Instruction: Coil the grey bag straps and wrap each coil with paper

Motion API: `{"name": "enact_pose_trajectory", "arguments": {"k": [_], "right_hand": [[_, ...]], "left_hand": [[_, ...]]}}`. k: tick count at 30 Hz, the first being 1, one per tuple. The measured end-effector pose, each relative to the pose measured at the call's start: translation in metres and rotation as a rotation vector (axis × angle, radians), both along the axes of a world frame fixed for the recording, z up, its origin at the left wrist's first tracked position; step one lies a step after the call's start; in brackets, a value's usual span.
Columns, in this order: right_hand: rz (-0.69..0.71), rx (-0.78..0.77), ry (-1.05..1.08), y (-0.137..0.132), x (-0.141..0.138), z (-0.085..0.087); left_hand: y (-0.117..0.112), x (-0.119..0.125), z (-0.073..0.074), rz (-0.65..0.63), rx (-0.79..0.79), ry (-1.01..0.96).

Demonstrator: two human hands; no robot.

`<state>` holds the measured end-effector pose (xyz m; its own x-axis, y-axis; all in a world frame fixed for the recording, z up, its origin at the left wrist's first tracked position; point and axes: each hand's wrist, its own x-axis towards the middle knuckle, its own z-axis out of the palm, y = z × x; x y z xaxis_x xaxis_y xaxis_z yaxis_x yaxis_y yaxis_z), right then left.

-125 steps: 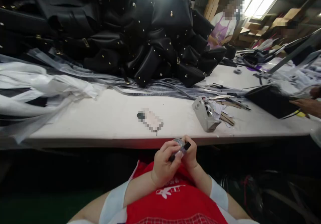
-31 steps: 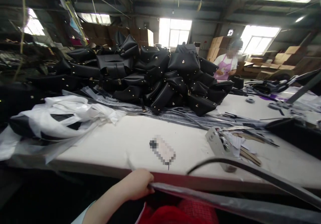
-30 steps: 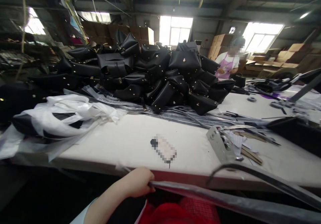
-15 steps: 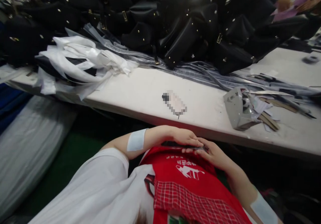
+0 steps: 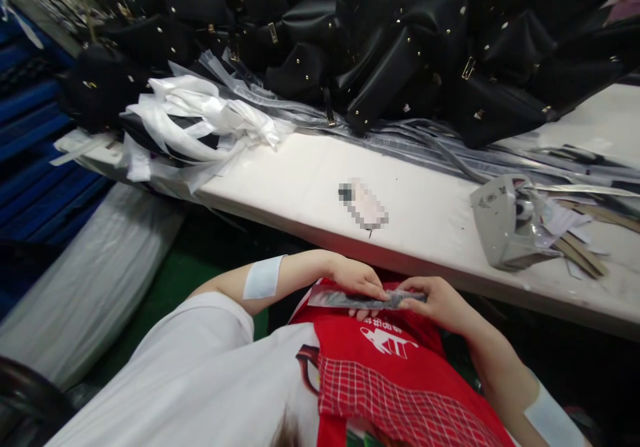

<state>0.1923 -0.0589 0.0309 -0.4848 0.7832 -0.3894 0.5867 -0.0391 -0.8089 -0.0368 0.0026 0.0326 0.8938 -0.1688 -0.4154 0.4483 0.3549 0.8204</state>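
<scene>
Jutting past left hand (image 5: 357, 280), grey strip (image 5: 341, 299)

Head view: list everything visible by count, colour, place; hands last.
Bags: many, black, piled behind
Sleeved straps: several, grey, before bags
Wrapping: one bundle, white, table's left
Table: one, white, centre
Pixelated item: one, pinkish and dark, mid table
Holder: one, grey, table's right
Cardboard strips: several, brown, beside holder
Stacked items: uncountable, blue, far left
Plastic sheeting: one, whitish, lower left
Held strip: one, grey, between hands
Apron: one, red, worn
Shirt: one, white, worn
Arm coverings: two, pale blue, forearms
Left hand: one, bare, on strip
Right hand: one, bare, strip's right end
</scene>
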Motion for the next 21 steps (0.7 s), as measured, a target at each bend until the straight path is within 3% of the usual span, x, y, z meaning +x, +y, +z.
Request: {"name": "enact_pose_trajectory", "arguments": {"k": [7,11,14,16,18,21], "right_hand": [[0.034,-0.051,0.036,-0.005,-0.014,-0.004],[-0.009,0.065,-0.013,-0.007,0.001,-0.007],[-0.087,0.182,-0.09,-0.002,0.025,-0.016],[-0.131,0.232,-0.121,0.004,0.039,-0.022],[-0.183,0.256,-0.084,0.008,0.048,-0.023],[-0.237,0.239,0.1,0.006,0.04,-0.016]], "left_hand": [[-0.006,0.018,-0.023,0.085,0.043,-0.069],[0.003,0.007,-0.018,0.096,0.116,-0.047],[0.015,-0.011,-0.013,-0.001,0.117,0.086],[0.021,-0.02,-0.01,0.017,0.086,0.173],[0.022,-0.024,-0.003,0.132,0.033,0.156],[0.025,-0.015,0.017,0.467,-0.107,-0.085]]}}
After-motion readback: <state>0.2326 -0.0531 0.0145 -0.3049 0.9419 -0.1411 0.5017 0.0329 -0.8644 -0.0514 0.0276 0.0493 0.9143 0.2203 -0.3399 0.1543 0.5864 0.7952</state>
